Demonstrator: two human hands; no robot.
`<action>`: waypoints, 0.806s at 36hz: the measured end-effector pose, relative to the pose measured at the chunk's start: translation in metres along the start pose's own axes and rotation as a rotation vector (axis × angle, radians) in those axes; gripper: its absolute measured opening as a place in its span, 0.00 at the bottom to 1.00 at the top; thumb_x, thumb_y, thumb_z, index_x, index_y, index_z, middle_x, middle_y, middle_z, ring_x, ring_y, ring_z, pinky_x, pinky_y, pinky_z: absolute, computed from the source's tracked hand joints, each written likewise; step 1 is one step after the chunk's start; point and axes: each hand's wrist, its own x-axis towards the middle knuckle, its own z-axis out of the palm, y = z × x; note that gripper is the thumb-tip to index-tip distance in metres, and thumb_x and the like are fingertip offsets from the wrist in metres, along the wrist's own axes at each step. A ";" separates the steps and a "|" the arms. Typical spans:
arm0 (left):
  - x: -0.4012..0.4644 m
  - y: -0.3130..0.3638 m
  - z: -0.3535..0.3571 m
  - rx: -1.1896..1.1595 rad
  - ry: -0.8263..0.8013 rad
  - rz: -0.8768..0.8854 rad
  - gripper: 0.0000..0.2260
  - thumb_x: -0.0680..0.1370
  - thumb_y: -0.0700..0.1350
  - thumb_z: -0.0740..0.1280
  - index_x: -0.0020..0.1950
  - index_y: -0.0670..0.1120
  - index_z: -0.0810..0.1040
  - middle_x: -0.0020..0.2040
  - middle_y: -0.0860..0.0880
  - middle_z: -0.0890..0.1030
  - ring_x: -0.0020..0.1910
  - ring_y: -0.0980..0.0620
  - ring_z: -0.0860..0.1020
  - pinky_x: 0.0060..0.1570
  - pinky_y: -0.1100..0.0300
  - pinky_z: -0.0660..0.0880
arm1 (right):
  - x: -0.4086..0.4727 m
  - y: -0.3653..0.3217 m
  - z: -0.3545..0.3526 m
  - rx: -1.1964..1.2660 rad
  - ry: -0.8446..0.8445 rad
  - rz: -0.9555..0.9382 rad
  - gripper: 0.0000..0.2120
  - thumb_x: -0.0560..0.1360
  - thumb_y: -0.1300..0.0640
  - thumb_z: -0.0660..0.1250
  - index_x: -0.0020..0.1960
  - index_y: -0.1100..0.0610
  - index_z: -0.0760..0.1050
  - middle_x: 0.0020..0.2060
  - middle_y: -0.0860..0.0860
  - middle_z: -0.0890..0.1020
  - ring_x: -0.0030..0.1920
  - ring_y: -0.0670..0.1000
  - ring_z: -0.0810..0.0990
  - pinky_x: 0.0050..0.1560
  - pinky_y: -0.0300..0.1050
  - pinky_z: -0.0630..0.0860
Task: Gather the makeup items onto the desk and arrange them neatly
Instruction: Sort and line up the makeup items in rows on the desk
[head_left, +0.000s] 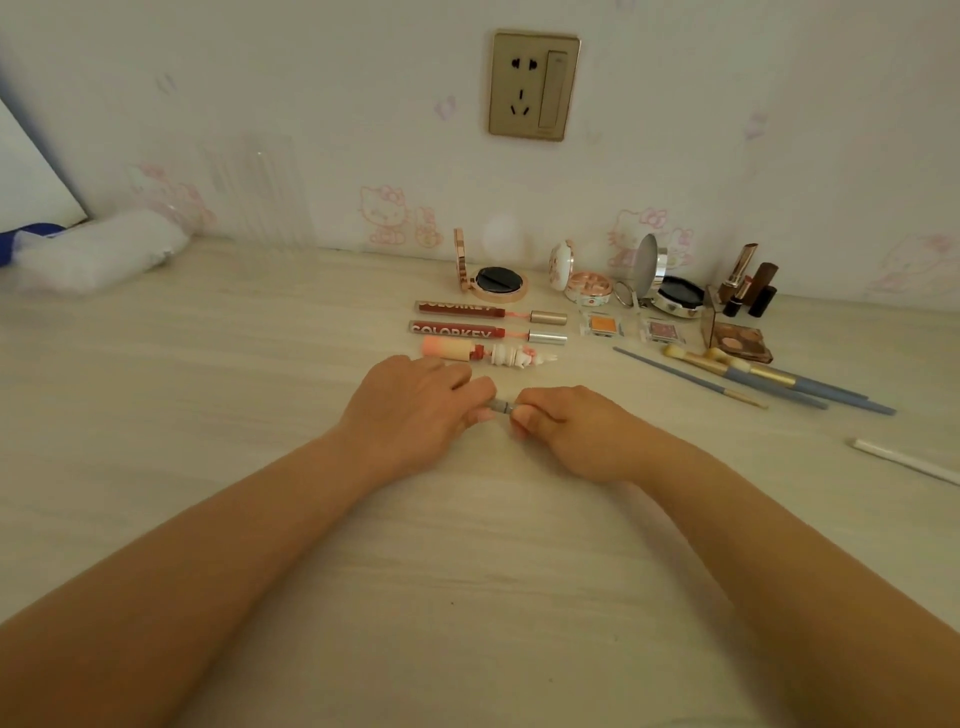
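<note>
Centrally, both hands' fingers pinching a small grey tube, just beside the lip glosses.

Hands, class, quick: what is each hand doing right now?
Left hand: fingers curled, gripping one end of a small grey tube.
Right hand: fingers curled, pinching the other end of the same tube.

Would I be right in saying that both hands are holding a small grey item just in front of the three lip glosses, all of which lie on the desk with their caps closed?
Not quite: in the head view the three lip glosses lie open, wands pulled out of their tubes. The rest holds: the left hand and right hand hold a small grey item just in front of them on the desk.
</note>
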 end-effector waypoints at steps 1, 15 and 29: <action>0.000 0.000 -0.001 -0.003 -0.008 0.021 0.16 0.77 0.54 0.53 0.42 0.50 0.78 0.31 0.51 0.76 0.27 0.49 0.76 0.22 0.62 0.60 | 0.000 -0.002 -0.003 0.012 -0.040 -0.004 0.12 0.82 0.52 0.50 0.45 0.52 0.70 0.36 0.45 0.71 0.44 0.49 0.70 0.44 0.43 0.64; -0.011 -0.013 -0.013 0.051 -0.179 -0.035 0.19 0.81 0.57 0.46 0.53 0.48 0.72 0.42 0.48 0.81 0.38 0.43 0.79 0.30 0.58 0.61 | -0.031 0.022 -0.009 -0.317 0.202 -0.018 0.12 0.81 0.54 0.54 0.59 0.57 0.71 0.52 0.53 0.81 0.49 0.56 0.78 0.44 0.46 0.68; -0.011 -0.017 0.002 -0.257 -0.188 -0.263 0.15 0.81 0.50 0.50 0.59 0.49 0.74 0.53 0.51 0.73 0.51 0.51 0.73 0.46 0.57 0.70 | -0.014 0.026 0.000 0.414 0.426 0.164 0.15 0.81 0.60 0.53 0.63 0.52 0.73 0.41 0.37 0.73 0.42 0.37 0.71 0.43 0.21 0.63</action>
